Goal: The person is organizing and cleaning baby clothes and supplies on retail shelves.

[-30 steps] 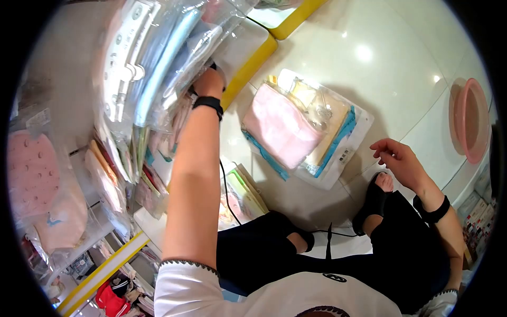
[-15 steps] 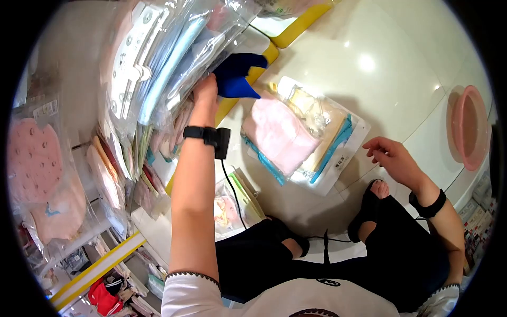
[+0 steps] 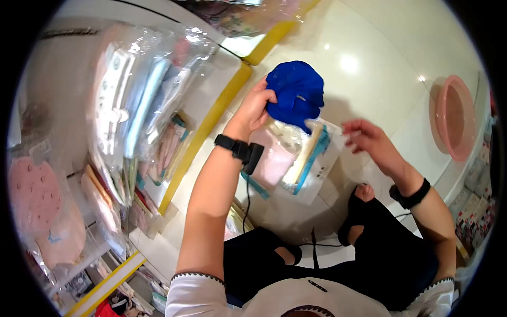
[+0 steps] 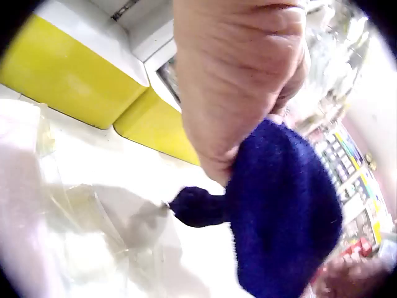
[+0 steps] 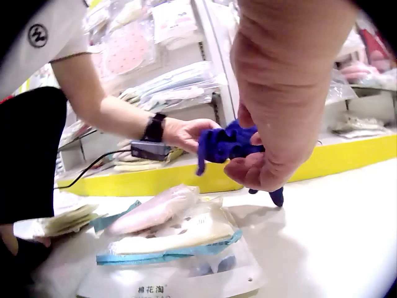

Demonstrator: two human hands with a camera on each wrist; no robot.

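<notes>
The left hand [image 3: 253,110] pinches blue cloth [image 3: 296,91]; the right hand [image 3: 371,143], loosely curled, is near packaging [image 5: 208,285] reading "棉花淘".

You see a crumpled, deep blue knitted cloth [image 3: 296,92], matt and slightly ribbed. Before you, the flat pale pink cloth bundle [image 3: 272,158] looks soft; the clear plastic bags [image 3: 153,98] shine and crinkle. Your pale tiled floor [image 3: 385,47] is smooth, glossy; the round pink basin [image 3: 457,119] looks like smooth plastic.

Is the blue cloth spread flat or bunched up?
Bunched: the blue cloth hangs creased from the left hand, loose ends dangling.
</notes>
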